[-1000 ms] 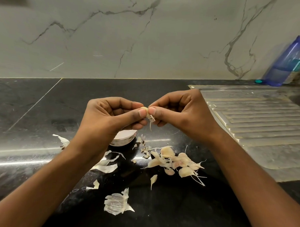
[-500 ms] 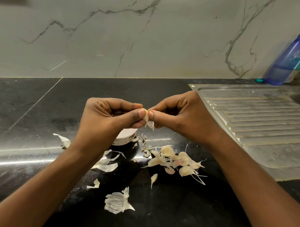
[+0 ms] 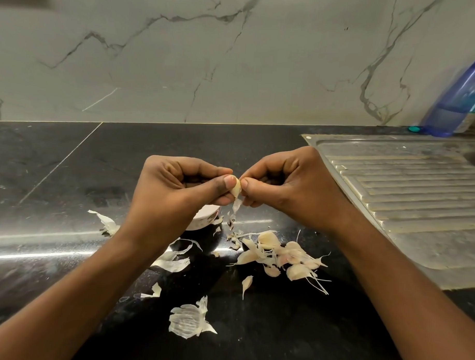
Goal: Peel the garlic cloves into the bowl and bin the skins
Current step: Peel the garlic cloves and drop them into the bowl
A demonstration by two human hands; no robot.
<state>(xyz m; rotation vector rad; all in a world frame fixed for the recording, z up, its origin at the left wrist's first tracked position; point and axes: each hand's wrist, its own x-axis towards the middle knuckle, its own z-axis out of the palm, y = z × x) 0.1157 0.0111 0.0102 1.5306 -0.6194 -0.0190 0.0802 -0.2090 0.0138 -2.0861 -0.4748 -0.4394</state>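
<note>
1 garlic clove (image 3: pixel 236 187) is pinched between left hand (image 3: pixel 174 189) and right hand (image 3: pixel 291 187), both curled; judged light, firm, slippery; papery skin (image 3: pixel 237 205) best taken at hanging tip.

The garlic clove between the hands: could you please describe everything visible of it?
The garlic clove is pale cream and smooth where bare. It is held above the black counter, pinched between the left hand and the right hand. A thin papery strip of skin hangs from its lower end.
</note>
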